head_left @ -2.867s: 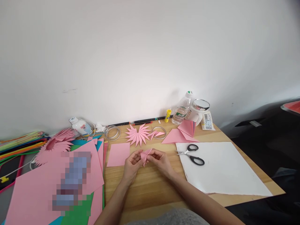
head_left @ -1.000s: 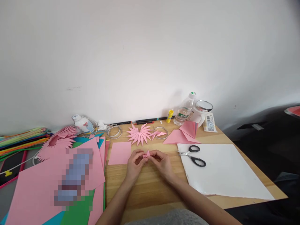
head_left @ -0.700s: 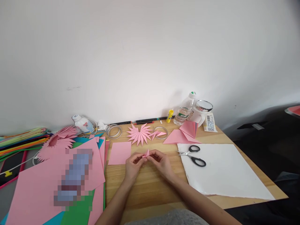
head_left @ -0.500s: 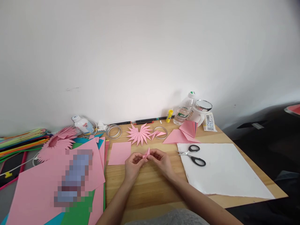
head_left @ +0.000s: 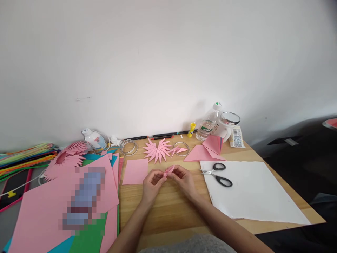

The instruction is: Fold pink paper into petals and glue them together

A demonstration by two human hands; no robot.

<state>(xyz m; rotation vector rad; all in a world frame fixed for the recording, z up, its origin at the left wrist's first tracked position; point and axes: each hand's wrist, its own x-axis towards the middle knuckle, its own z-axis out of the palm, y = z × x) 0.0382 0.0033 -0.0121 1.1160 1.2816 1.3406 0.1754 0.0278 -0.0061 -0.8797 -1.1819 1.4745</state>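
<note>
Between my fingertips is a small piece of folded pink paper, lifted over the wooden table. My left hand pinches its left end, and my right hand grips the right side with thumb and fingers. Part of the paper is covered by the fingers. Just behind the hands lies a spiky pink paper fan made of several folded pieces. Loose folded pink pieces rest beside it, by a metal ring. A flat pink paper square is left of my left hand.
Black-handled scissors lie on a white board at the right. A yellow glue stick, a water bottle and a mug stand near the wall. Large coloured sheets and a pink folded ring cover the left side.
The folded pink paper has tipped from nearly upright to a lower slant towards the right. Both hands still hold it, and the view has shifted slightly.
</note>
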